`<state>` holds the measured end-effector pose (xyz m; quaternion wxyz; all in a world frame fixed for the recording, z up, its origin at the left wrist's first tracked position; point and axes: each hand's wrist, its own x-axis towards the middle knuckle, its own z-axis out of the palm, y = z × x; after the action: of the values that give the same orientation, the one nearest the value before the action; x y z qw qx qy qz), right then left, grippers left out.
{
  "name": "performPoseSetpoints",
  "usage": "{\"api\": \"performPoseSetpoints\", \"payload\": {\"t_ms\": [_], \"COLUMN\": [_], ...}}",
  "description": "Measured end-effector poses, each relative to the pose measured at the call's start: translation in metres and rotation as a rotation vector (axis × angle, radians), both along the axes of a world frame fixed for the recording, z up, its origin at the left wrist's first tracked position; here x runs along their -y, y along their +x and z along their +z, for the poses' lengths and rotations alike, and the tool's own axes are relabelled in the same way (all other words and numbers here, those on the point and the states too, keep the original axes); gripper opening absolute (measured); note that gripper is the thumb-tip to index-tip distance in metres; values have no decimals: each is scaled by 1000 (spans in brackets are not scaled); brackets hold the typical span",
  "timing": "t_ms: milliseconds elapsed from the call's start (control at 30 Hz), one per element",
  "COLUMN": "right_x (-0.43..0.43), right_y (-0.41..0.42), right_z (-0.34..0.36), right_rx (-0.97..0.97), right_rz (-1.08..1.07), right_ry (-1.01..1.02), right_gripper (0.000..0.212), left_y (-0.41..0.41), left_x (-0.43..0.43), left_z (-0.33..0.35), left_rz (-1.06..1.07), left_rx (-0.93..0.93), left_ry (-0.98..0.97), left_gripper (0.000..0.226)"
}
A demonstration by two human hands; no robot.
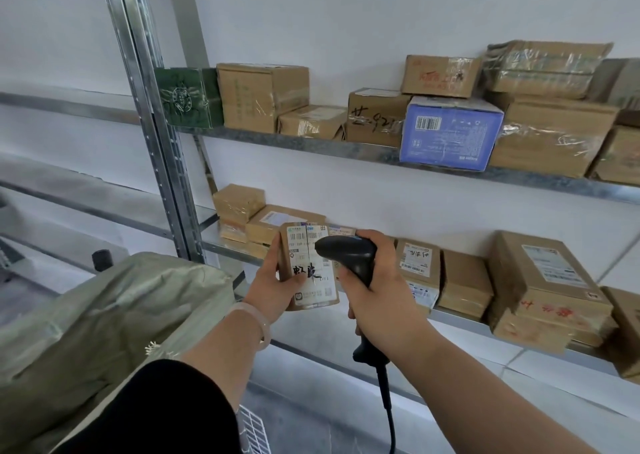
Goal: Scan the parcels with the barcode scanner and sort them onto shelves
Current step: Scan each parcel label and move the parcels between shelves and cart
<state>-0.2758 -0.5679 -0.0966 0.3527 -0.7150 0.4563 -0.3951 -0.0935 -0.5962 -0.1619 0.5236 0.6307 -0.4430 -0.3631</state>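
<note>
Small brown parcel (308, 266) — white label, black scrawl — gripped by left hand (277, 280), right hand (377, 298) clasping black scanner (349, 254)

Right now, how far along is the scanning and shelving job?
Done: many boxes already sit on the upper shelf and lower shelf. In hand: the left hand holds a small labelled parcel while the right hand aims the barcode scanner at its label. Left: this parcel still needs shelving; whether the green sack holds more is hidden.
</note>
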Motion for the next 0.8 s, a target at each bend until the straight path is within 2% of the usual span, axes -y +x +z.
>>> {"api": "performPoseSetpoints", "payload": {"t_ms": [600,800], "right_x": [1,5], "right_y": [-18,-19], "right_z": [11,8], "right_rx": [-25,-21], "right_rz": [49,86], "right_ry": [28,16], "right_gripper": [41,42], "left_y": [-3,-3], "left_x": [2,1], "left_z": [-12,-18], "left_rz": [21,45], "left_rx": [53,10], "left_ry": [41,39], "left_gripper": [84,85]}}
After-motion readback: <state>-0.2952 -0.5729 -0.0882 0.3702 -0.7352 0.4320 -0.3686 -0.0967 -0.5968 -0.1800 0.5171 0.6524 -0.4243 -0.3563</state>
